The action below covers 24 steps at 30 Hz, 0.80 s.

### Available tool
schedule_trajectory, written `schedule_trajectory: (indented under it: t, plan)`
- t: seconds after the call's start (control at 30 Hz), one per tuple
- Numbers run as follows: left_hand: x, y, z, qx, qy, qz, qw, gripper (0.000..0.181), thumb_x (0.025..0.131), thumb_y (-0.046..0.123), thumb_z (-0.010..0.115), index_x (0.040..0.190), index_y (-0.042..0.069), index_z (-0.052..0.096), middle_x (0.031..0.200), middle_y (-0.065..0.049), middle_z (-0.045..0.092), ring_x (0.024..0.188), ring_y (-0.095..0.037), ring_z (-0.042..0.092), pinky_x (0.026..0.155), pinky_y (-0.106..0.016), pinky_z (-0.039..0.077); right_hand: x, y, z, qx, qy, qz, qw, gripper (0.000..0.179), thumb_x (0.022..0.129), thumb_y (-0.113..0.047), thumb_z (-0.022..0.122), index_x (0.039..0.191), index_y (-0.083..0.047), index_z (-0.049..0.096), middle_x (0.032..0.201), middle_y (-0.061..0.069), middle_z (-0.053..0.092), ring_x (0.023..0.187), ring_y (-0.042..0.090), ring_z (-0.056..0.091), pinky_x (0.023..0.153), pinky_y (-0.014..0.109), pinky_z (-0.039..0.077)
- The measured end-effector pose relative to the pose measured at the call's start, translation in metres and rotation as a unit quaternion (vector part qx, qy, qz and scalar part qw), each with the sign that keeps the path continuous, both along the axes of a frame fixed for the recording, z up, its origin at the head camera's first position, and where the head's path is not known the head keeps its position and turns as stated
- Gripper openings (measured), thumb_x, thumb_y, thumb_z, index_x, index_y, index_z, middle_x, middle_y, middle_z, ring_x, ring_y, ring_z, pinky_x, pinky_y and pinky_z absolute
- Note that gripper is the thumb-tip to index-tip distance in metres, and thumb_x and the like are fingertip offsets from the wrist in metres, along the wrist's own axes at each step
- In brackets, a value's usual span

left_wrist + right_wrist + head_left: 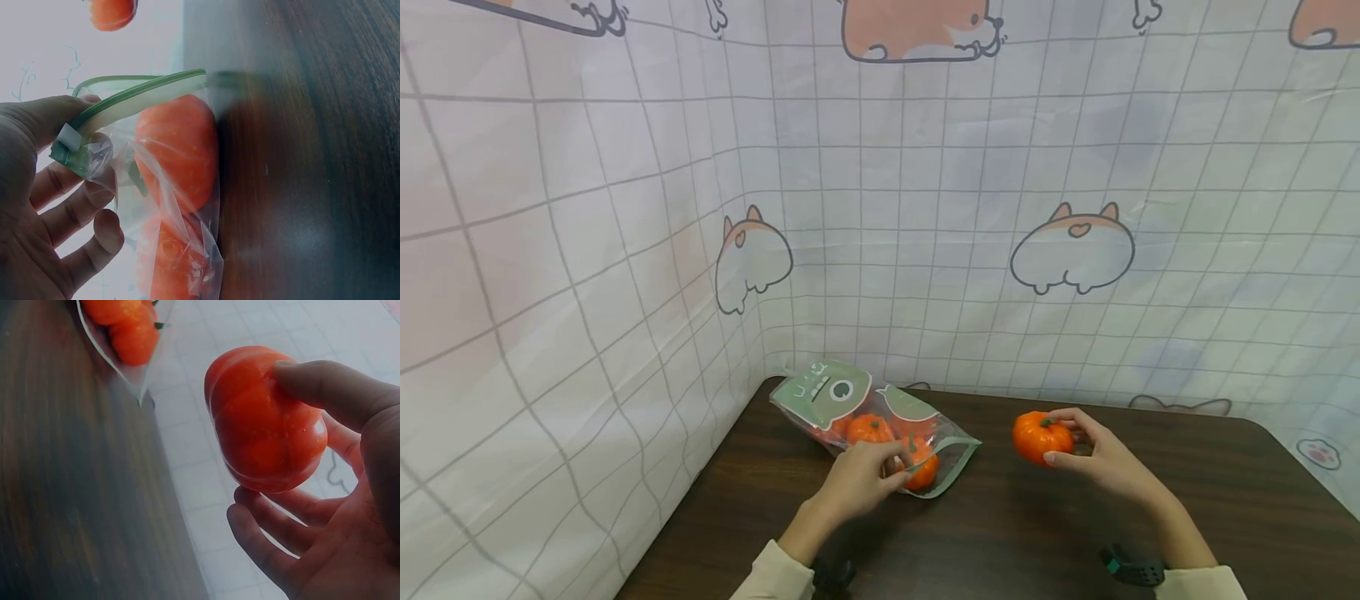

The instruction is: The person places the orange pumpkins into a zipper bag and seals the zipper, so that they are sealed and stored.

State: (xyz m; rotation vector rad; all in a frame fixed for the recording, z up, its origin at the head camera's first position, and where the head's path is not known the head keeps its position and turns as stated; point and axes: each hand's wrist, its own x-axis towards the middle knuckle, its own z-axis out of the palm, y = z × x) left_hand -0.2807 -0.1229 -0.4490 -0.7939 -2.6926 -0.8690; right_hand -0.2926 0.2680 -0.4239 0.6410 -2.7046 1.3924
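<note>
My right hand (1108, 462) holds a small orange pumpkin (1037, 437) with a green stem above the table, thumb on one side and fingers on the other. To its left lies a clear zip bag (833, 393) with a green cartoon face, several more orange pumpkins (869, 428) inside. My left hand (859, 479) pinches the bag's green zip edge (150, 89) between thumb and index finger, by a white slider (70, 137). The bag's mouth gapes toward the right, and one pumpkin (178, 150) sits just inside it. The other left fingers curl loosely beside the plastic.
The dark wooden table (985, 542) ends at a hanging white grid-patterned cloth (917, 242) behind and another along the left. A dark band (1131, 568) is around the right wrist, and a dark device (833, 575) shows at the left wrist.
</note>
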Motion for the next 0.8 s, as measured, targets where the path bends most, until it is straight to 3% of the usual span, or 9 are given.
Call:
schedule_trajectory:
  t: [0.23, 0.53, 0.8]
  plan:
    - [0.002, 0.000, 0.001, 0.001, 0.005, 0.007, 1.0000, 0.008, 0.091, 0.029, 0.077, 0.091, 0.028, 0.070, 0.069, 0.016, 0.060, 0.057, 0.001, 0.049, 0.055, -0.022, 0.041, -0.001, -0.014, -0.006, -0.006, 0.000, 0.021, 0.9998, 0.050, 0.094, -0.023, 0.074, 0.136, -0.009, 0.051, 0.133, 0.019, 0.058, 0.110, 0.015, 0.060, 0.085, 0.026, 0.056]
    - [0.001, 0.000, 0.001, 0.000, 0.011, 0.005, 0.9999, 0.007, 0.092, 0.030, 0.077, 0.091, 0.026, 0.071, 0.069, 0.016, 0.059, 0.057, 0.001, 0.048, 0.055, -0.021, 0.040, -0.002, -0.026, -0.015, -0.018, -0.031, 0.056, 0.9978, 0.051, 0.094, -0.024, 0.074, 0.138, -0.012, 0.050, 0.130, 0.017, 0.060, 0.113, 0.027, 0.058, 0.085, 0.028, 0.056]
    - [0.002, 0.000, 0.001, -0.004, 0.012, 0.009, 0.9999, 0.009, 0.091, 0.029, 0.076, 0.088, 0.028, 0.068, 0.068, 0.015, 0.056, 0.056, 0.001, 0.046, 0.054, -0.021, 0.038, -0.003, -0.038, -0.023, -0.006, -0.029, 0.075, 0.9967, 0.049, 0.095, -0.024, 0.074, 0.136, -0.012, 0.051, 0.125, 0.015, 0.061, 0.108, 0.014, 0.060, 0.088, 0.026, 0.055]
